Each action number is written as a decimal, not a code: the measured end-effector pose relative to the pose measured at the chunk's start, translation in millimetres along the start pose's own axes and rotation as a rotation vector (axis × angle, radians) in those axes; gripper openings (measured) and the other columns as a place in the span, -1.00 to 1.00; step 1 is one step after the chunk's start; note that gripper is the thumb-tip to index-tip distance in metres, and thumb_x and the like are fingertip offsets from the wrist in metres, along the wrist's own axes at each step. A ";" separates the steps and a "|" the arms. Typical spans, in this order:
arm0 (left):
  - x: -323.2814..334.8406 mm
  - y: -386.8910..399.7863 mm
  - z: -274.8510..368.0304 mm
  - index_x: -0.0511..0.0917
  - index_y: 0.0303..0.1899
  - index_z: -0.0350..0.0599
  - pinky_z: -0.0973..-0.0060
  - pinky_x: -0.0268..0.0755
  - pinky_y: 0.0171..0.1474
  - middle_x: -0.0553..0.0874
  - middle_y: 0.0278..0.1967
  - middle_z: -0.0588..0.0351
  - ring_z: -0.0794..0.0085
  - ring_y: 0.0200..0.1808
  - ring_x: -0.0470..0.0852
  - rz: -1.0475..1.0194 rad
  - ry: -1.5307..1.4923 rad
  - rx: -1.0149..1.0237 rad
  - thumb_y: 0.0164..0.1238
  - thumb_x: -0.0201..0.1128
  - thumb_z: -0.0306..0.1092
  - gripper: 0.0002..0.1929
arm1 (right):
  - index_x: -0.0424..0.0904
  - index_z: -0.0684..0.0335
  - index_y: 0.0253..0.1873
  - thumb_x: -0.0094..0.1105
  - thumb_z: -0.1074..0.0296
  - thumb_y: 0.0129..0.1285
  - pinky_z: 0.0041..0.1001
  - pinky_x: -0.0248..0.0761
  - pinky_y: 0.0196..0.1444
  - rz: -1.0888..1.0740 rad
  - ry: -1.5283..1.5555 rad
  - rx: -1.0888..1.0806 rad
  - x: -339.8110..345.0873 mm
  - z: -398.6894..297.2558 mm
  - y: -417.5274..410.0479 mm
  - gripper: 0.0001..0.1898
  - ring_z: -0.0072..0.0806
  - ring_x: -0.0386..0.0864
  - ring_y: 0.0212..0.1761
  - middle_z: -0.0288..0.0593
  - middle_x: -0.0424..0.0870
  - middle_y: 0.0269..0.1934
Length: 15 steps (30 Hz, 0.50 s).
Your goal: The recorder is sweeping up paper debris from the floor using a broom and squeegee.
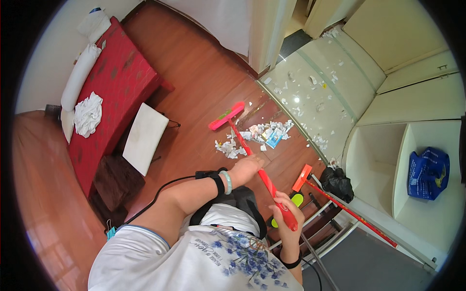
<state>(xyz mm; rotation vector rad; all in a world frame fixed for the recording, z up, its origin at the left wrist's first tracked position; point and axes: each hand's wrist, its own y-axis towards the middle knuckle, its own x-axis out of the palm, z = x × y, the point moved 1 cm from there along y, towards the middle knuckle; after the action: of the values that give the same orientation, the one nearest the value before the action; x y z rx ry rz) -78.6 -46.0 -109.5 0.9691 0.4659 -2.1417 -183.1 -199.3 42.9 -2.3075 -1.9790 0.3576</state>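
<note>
A broom with a red handle [240, 137] slants across the middle of the view, its pink and green bristle head [227, 116] down on the wood floor. My left hand [247, 169], with a pale green bangle at the wrist, is wrapped around the handle partway along. Lower down, my right hand [288, 214] grips the handle near its end. Torn paper scraps [269, 131] lie heaped beside the broom, with a blue wrapper [274, 139] among them. A smaller clump of scraps [230, 149] sits nearer the handle.
More scraps litter the pale tiles [309, 98] past a metal threshold strip [291, 117]. At right are an orange-headed tool [302, 178] with a red pole, a black plastic bag [336, 183], and shelving [378, 163]. A white stool [145, 138] stands by the red-covered bed [120, 69].
</note>
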 end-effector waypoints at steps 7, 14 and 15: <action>10.5 0.1 54.7 0.38 -0.40 -0.18 0.28 0.42 -0.11 0.55 -0.40 -0.04 0.06 -0.20 0.55 -0.029 -0.084 0.132 0.09 0.11 -0.46 -0.92 | 0.55 0.43 -0.17 0.12 0.72 0.04 -0.48 0.52 -0.15 0.141 -0.129 0.102 -18.6 -48.9 -39.4 -0.79 -0.39 0.63 -0.25 0.07 0.58 -0.03; -12.8 -5.7 69.9 0.39 -0.42 -0.17 0.29 0.42 -0.14 0.54 -0.41 -0.03 0.09 -0.20 0.54 0.017 -0.208 0.159 0.10 0.13 -0.45 -0.92 | 0.55 0.44 -0.16 0.22 0.54 0.12 -0.48 0.54 -0.22 0.226 -0.029 0.090 -5.2 -66.2 -57.2 -0.82 -0.36 0.62 -0.26 0.10 0.56 -0.01; -15.8 -5.6 66.1 0.39 -0.43 -0.17 0.28 0.42 -0.15 0.54 -0.41 -0.03 0.09 -0.21 0.54 0.017 -0.195 0.142 0.10 0.13 -0.44 -0.92 | 0.55 0.45 -0.15 0.22 0.53 0.13 -0.48 0.53 -0.21 0.227 -0.025 0.099 -3.1 -65.5 -56.1 -0.82 -0.36 0.62 -0.27 0.11 0.56 0.00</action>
<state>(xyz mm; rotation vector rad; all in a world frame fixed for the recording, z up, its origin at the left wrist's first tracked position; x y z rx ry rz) -108.3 -72.9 -54.4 0.8265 0.2118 -2.2506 -222.7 -187.4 118.7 -2.4788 -1.6709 0.4910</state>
